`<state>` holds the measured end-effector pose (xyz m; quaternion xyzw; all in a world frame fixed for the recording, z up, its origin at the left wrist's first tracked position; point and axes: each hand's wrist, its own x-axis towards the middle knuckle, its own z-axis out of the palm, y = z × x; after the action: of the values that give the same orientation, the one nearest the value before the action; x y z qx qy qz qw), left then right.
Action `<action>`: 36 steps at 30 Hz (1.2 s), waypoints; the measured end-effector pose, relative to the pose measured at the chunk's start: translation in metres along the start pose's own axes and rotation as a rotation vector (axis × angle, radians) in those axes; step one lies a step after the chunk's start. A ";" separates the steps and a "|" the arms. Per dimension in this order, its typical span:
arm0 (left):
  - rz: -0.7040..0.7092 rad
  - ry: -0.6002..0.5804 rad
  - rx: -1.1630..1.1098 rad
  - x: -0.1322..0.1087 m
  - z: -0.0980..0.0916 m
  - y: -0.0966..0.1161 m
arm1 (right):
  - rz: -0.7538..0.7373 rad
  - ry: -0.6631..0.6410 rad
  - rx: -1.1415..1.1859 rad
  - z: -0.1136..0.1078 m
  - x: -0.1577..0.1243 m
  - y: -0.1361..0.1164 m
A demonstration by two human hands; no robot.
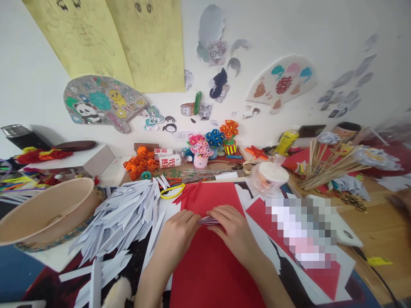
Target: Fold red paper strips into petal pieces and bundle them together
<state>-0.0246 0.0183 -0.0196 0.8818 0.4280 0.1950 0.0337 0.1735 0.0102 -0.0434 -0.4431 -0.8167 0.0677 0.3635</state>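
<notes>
Above a large red sheet (215,265), my left hand (184,224) and my right hand (226,220) hold a small bundle of folded white paper (209,220) between them. The left fingers are closed on its left end. On the other end, my right thumb lies below and the fingers above. Much of the bundle is hidden by the fingers. A big pile of folded white paper strips (128,214) lies left of my hands. Scissors with yellow handles (172,191) rest just behind my left hand, beside thin red paper strips (189,193).
A round beige basket (48,214) stands at the left. Behind are orange flowers (141,162) and small flower pots (201,160). At the right are a white tub (271,175), wooden sticks (324,167) and a blurred-out object on red paper (332,284).
</notes>
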 end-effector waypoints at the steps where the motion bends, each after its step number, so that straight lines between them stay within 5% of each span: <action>1: 0.002 -0.003 -0.010 0.000 0.000 0.000 | -0.013 -0.005 -0.014 0.000 0.000 0.000; 15: -0.067 -0.082 -0.108 -0.005 -0.002 -0.004 | -0.041 -0.121 -0.033 -0.001 -0.001 -0.004; 26: -0.094 -0.169 -0.127 0.005 -0.012 0.003 | 0.014 -0.060 0.036 0.004 -0.006 0.003; 32: -0.017 -0.317 0.047 0.032 -0.044 0.012 | 0.039 0.039 0.044 -0.001 -0.005 0.007; 36: -0.039 -0.397 0.016 0.086 -0.042 0.006 | 0.071 0.106 -0.006 -0.004 -0.003 0.010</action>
<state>0.0122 0.0756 0.0473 0.8948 0.4314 0.0134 0.1140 0.1840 0.0129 -0.0465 -0.4759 -0.7802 0.0545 0.4024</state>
